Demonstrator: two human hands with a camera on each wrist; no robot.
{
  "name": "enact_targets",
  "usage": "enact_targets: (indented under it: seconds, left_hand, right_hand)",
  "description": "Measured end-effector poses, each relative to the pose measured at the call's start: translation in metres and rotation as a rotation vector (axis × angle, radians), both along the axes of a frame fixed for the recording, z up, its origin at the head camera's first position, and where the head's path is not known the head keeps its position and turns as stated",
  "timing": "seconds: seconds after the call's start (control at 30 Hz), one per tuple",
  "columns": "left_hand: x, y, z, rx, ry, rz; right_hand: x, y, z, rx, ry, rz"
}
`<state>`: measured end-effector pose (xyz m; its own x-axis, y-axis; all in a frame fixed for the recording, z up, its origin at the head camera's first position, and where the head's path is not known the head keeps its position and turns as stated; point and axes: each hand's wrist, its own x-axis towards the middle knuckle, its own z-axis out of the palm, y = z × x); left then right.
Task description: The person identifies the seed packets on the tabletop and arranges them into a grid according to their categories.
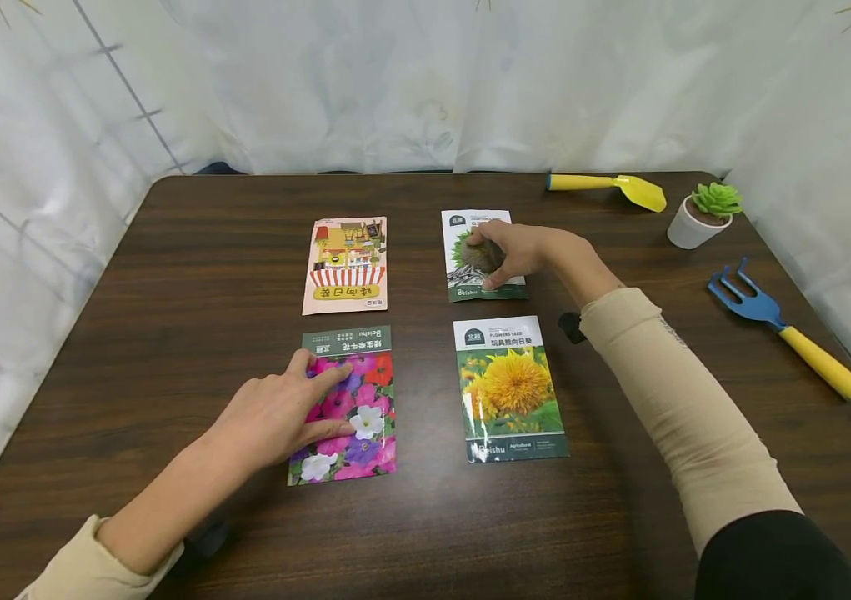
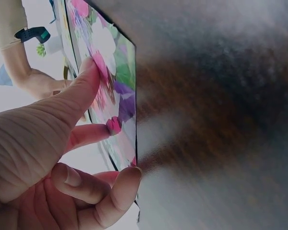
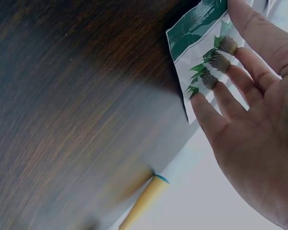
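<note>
My left hand rests on a seed packet printed with pink, purple and white flowers. Its thumb and index finger stretch over the front, while in the left wrist view the other fingers bend beside the edge. Farther back, my right hand reaches down to a white and green seed packet. In the right wrist view, spread fingertips touch this packet's printed face, the thumb near its green band. A yellow sunflower seed packet lies in front of it, and a pink packet with a striped awning lies left of it.
At the back right lie a yellow hand trowel and a small potted succulent. A blue hand fork with a yellow handle lies along the right edge of the dark wooden table. White curtains hang behind.
</note>
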<state>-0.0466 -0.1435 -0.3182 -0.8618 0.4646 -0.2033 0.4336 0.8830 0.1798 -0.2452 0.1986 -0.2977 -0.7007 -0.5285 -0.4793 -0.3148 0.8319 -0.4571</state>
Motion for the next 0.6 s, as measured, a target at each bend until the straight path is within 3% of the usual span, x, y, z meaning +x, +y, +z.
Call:
enact_targets:
  seconds: [0.6]
  left_hand:
    - [0.0031, -0.001, -0.001, 0.016, 0.013, 0.004]
  right_hand:
    - [0.0064, 0.0062, -0.0051, -0.024, 0.003, 0.0]
